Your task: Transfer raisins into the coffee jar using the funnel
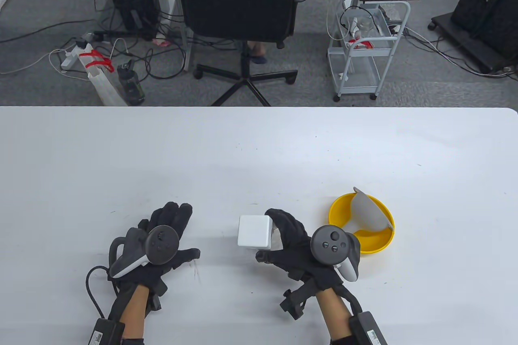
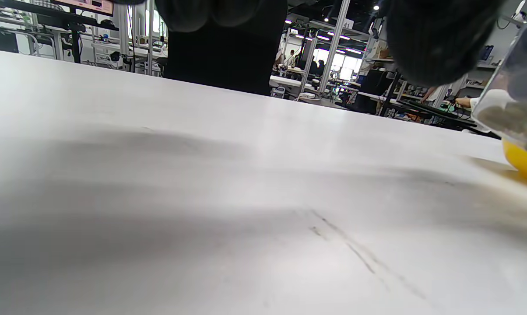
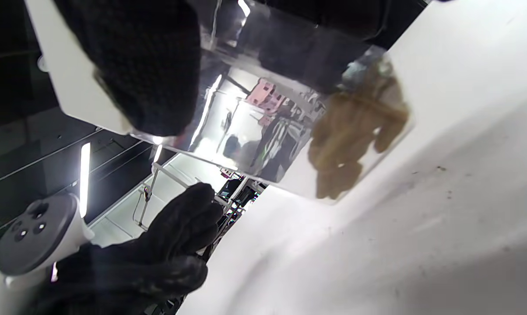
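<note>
Right hand (image 1: 291, 240) gripped white-lidded clear jar (image 1: 255, 232), raisins (image 3: 355, 131) blurred inside, left hand (image 1: 162, 240) beside jar, fingers spread flat on desk (image 1: 259, 147).

- My left hand (image 1: 156, 246) lies at about seven o'clock on the table, palm down, fingers straight and spread toward twelve, thumb out toward three. It holds nothing.
- My right hand (image 1: 297, 246) sits at about five o'clock, turned on its side. Its fingers curl over the far side and my thumb presses the near side of the jar (image 1: 255, 232) I grip.
- Both forearms enter from six o'clock.
</note>
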`<state>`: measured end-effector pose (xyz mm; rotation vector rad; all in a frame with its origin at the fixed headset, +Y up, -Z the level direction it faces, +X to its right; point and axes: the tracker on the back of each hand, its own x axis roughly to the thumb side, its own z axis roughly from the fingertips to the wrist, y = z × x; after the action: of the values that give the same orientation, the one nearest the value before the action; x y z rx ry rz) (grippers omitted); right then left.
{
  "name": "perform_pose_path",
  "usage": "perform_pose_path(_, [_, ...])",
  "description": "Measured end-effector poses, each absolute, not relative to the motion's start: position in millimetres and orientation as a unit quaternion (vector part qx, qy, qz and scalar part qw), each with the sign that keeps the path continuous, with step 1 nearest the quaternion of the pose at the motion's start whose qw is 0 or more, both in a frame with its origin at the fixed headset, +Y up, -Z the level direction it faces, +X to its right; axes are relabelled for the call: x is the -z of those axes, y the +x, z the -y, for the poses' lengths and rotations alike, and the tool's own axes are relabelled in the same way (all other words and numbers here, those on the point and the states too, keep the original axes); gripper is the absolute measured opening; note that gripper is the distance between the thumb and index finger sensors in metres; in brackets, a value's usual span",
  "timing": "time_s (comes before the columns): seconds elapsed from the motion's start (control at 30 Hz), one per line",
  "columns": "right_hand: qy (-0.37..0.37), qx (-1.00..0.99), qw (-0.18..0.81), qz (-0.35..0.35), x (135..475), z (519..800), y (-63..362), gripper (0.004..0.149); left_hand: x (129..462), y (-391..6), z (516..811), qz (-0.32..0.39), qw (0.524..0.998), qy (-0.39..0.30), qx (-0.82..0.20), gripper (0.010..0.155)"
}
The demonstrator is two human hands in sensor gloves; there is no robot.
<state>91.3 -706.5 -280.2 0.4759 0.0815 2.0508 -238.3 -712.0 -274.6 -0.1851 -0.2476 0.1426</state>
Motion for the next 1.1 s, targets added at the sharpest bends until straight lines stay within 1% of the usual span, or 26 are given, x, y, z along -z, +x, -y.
perform_pose_path(0.2, [0.146, -0.858, 0.49, -0.052, 297, 714, 85, 0.087, 275, -240, 712, 0.118, 0.986, -0.09, -0.071, 0.098])
perform_pose_path(0.3, [0.133, -0.866, 0.475, -0.083, 307, 719, 83, 0.088, 275, -240, 712, 0.114, 0.987, -0.092, -0.065, 0.098])
perform_pose_path(0.4, [0.116, -0.867, 0.475, -0.098, 312, 725, 82, 0.088, 275, -241, 712, 0.114, 0.987, -0.09, -0.069, 0.098])
perform_pose_path(0.43, [0.111, -0.864, 0.477, -0.115, 315, 728, 82, 0.088, 275, -241, 712, 0.114, 0.987, -0.09, -0.072, 0.098])
perform_pose_path(0.5, [0.107, -0.864, 0.473, -0.135, 318, 732, 82, 0.088, 275, -242, 712, 0.115, 0.987, -0.09, -0.073, 0.098])
perform_pose_path(0.63, [0.101, -0.872, 0.455, -0.147, 320, 736, 82, 0.088, 276, -242, 712, 0.114, 0.987, -0.092, -0.07, 0.098])
perform_pose_path(0.7, [0.093, -0.867, 0.468, -0.145, 321, 737, 83, 0.088, 275, -241, 712, 0.114, 0.987, -0.093, -0.069, 0.097])
perform_pose_path(1.03, [0.1, -0.863, 0.467, -0.165, 322, 738, 85, 0.09, 275, -241, 713, 0.112, 0.987, -0.099, -0.062, 0.097])
perform_pose_path(1.1, [0.103, -0.866, 0.462, -0.162, 321, 737, 86, 0.093, 276, -241, 713, 0.112, 0.987, -0.099, -0.061, 0.098])
